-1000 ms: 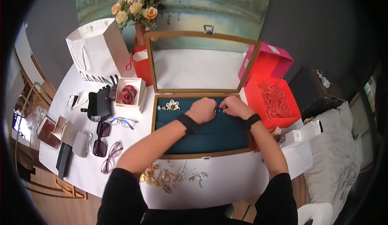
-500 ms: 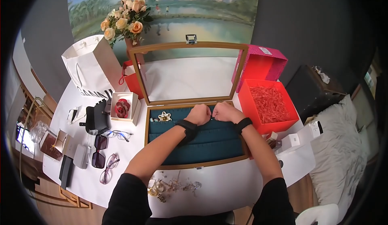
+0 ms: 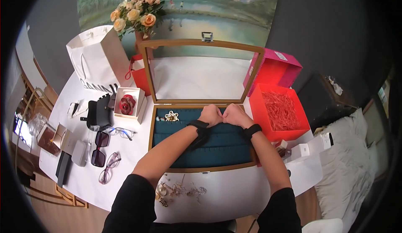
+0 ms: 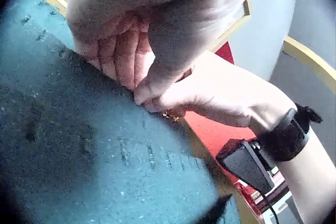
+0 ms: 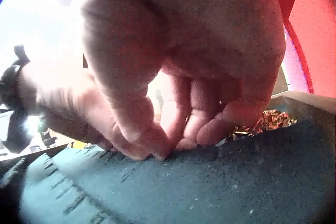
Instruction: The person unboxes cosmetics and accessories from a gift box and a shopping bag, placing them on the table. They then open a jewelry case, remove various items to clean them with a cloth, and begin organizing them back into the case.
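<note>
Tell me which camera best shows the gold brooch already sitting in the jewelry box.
The head view: the gold brooch lies on the teal lining in the box's back-left area, left of the left hand. Neither wrist view shows it; they show only curled fingers, with the right hand meeting the left on the lining.

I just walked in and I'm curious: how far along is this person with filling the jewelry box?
Early on, by the look of it. One gold brooch already sits in the box, beside something small I can't make out. Both hands, left hand and right hand, press together at the top row of teal padding, fingers curled; whatever they pinch is hidden. A pile of jewelry lies on the table in front.
</note>
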Demonstrator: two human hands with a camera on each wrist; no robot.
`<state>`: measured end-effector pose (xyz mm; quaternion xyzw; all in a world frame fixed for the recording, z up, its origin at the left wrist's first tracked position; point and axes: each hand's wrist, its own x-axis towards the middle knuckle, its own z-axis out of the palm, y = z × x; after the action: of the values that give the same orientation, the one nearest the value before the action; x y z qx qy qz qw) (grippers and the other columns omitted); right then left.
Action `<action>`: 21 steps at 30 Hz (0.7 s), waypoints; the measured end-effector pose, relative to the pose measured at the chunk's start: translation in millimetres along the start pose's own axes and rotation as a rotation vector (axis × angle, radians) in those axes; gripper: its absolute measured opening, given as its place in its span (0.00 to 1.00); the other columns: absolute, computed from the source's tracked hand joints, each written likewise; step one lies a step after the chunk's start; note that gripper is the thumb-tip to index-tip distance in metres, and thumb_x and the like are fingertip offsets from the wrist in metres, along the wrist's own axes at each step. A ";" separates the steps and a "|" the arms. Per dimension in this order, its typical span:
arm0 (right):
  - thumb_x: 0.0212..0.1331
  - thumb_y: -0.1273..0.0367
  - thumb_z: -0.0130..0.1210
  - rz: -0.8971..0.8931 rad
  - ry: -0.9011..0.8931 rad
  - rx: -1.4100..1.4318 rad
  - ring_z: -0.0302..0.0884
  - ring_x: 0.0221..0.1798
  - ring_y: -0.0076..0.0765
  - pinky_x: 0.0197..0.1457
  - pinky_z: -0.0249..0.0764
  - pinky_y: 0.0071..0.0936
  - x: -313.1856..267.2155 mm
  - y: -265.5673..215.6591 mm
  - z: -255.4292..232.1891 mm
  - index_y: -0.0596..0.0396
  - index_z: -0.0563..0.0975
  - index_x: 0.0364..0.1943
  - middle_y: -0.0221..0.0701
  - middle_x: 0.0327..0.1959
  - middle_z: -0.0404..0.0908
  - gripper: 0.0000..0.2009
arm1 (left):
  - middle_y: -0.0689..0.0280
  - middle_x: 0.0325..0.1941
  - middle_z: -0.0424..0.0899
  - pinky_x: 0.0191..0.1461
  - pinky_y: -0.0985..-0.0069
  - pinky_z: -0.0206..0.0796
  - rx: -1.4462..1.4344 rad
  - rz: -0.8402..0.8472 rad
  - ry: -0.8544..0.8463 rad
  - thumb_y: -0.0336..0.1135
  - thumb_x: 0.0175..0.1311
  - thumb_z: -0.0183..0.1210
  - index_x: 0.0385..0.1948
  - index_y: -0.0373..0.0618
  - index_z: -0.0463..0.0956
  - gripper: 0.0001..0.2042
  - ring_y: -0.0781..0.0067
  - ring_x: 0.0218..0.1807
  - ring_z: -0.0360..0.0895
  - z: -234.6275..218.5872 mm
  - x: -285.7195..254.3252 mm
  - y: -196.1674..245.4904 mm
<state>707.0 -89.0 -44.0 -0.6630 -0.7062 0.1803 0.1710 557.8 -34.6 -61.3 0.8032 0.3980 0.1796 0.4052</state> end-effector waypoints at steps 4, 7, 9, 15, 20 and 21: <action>0.38 0.73 0.59 0.033 0.271 -0.030 0.80 0.32 0.50 0.39 0.76 0.39 1.7 -10.2 5.3 0.56 0.82 0.21 0.46 0.25 0.79 0.04 | 0.55 0.24 0.83 0.40 0.68 0.73 0.069 0.036 0.278 0.34 0.43 0.65 0.20 0.43 0.82 0.05 0.58 0.31 0.82 4.4 8.4 0.6; 0.39 0.74 0.59 -0.076 0.415 -0.063 0.80 0.30 0.49 0.36 0.76 0.38 -7.8 -25.4 1.0 0.56 0.83 0.23 0.43 0.24 0.80 0.05 | 0.56 0.25 0.83 0.40 0.70 0.74 0.047 0.182 0.231 0.29 0.45 0.63 0.24 0.42 0.82 0.04 0.61 0.31 0.82 -18.4 -6.4 8.8; 0.41 0.74 0.58 -0.172 0.437 0.010 0.78 0.28 0.47 0.35 0.75 0.36 -36.9 -52.7 -10.1 0.57 0.82 0.24 0.41 0.23 0.80 0.05 | 0.57 0.26 0.84 0.37 0.73 0.73 -0.019 0.277 0.105 0.25 0.47 0.60 0.26 0.40 0.81 0.05 0.67 0.30 0.82 -51.1 -54.4 29.6; 0.44 0.74 0.59 -0.443 -0.109 0.178 0.74 0.34 0.39 0.40 0.72 0.32 -155.6 -136.1 17.5 0.54 0.80 0.24 0.32 0.24 0.78 0.02 | 0.58 0.28 0.83 0.40 0.74 0.74 0.001 0.209 -0.344 0.23 0.49 0.60 0.29 0.39 0.81 0.05 0.61 0.33 0.83 -78.1 -214.8 18.2; 0.47 0.76 0.56 -0.465 -0.239 0.251 0.74 0.34 0.41 0.42 0.72 0.32 -164.4 -151.0 52.5 0.58 0.79 0.25 0.35 0.26 0.78 0.02 | 0.56 0.29 0.83 0.39 0.73 0.74 0.107 0.154 -0.425 0.23 0.51 0.60 0.33 0.37 0.81 0.07 0.59 0.33 0.82 -66.0 -240.1 -6.5; 0.48 0.76 0.56 -0.445 -0.272 0.251 0.75 0.34 0.42 0.42 0.72 0.32 -163.6 -151.8 54.3 0.58 0.80 0.26 0.35 0.26 0.78 0.02 | 0.55 0.29 0.83 0.39 0.73 0.74 0.102 0.141 -0.421 0.23 0.51 0.60 0.33 0.37 0.81 0.07 0.59 0.33 0.82 -65.7 -241.7 -8.0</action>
<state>558.3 -262.3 -18.9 -0.4353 -0.8228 0.3117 0.1905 364.2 -188.1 -19.6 0.8683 0.2562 0.0155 0.4245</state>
